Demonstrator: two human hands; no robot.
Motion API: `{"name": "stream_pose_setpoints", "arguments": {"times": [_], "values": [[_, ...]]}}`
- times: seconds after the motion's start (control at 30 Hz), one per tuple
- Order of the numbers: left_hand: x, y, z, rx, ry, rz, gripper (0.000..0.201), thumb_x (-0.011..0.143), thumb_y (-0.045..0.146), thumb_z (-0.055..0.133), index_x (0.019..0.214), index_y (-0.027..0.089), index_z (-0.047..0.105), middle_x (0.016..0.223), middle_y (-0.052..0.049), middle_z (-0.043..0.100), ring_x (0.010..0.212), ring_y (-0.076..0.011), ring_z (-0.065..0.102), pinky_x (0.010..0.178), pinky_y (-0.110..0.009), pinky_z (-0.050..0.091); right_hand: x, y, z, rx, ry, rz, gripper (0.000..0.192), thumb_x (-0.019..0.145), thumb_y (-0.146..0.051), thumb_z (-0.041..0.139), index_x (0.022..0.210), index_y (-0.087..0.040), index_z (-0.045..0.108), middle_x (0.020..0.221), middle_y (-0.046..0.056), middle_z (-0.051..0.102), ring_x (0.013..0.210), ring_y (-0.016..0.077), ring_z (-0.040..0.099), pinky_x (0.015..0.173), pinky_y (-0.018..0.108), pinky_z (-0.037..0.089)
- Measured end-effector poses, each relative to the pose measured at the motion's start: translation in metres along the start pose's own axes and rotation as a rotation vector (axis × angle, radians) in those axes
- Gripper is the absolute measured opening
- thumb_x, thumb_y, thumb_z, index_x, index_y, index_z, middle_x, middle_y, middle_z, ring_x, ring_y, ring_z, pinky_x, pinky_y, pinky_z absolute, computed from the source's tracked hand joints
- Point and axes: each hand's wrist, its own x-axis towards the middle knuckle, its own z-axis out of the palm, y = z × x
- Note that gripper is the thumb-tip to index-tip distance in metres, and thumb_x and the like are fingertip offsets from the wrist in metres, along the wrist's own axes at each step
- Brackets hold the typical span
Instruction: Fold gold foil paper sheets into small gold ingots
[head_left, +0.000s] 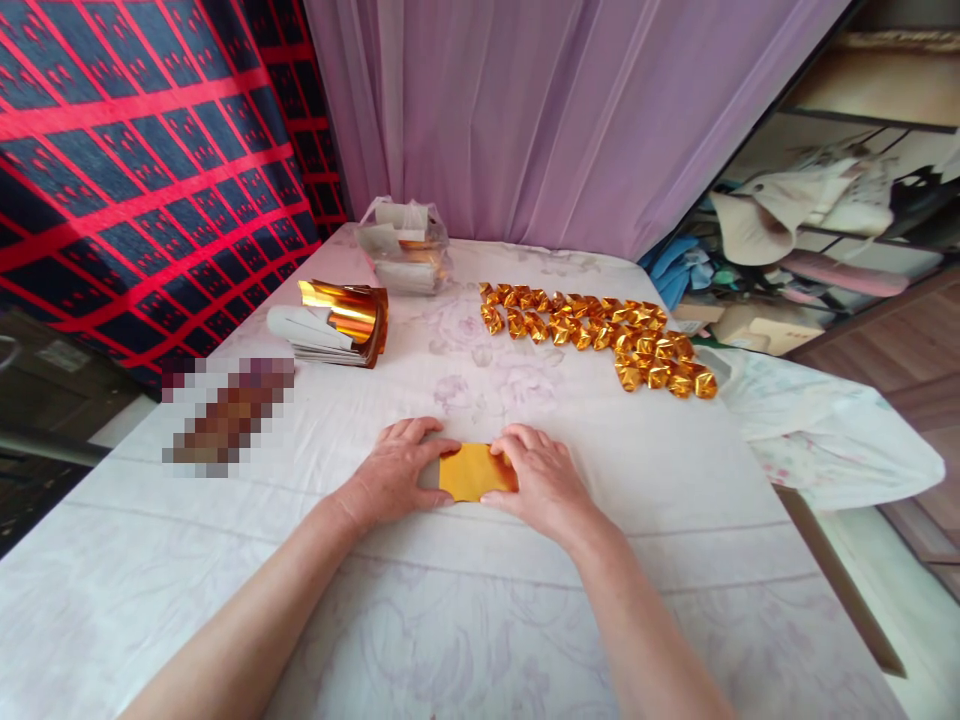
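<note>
Gold sheet (471, 474) on table (480, 590), between hands. Left hand (396, 470) grips left end, right hand (546, 477) right end, likely keeping it square. Folded pieces (562, 330) rowed aside, seemingly freeing workspace; stack (354, 316) within reach.

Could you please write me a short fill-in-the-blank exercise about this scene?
1. Exactly ____ flat piece lies between the left hand and right hand.
2. The plain curtain behind the table is coloured ____.
3. Compared with the small faceted pieces, the stack of sheets lies farther to the person's ____.

Missing words: one; purple; left.
</note>
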Motion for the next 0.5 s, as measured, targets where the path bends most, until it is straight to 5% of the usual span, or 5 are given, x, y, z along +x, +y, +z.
{"name": "stream_pose_setpoints", "arguments": {"times": [0.5], "values": [[0.000, 0.001, -0.004, 0.023, -0.041, -0.014, 0.064, 0.069, 0.039, 0.080, 0.128, 0.028, 0.060, 0.137, -0.010, 0.047, 0.127, -0.0336, 0.043, 0.106, -0.050, 0.035, -0.002, 0.025, -0.018, 0.137, -0.239, -0.068, 0.058, 0.074, -0.014, 0.067, 0.130, -0.027, 0.059, 0.148, 0.008, 0.041, 0.136, 0.0249, 0.040, 0.112, 0.042, 0.032]]}}
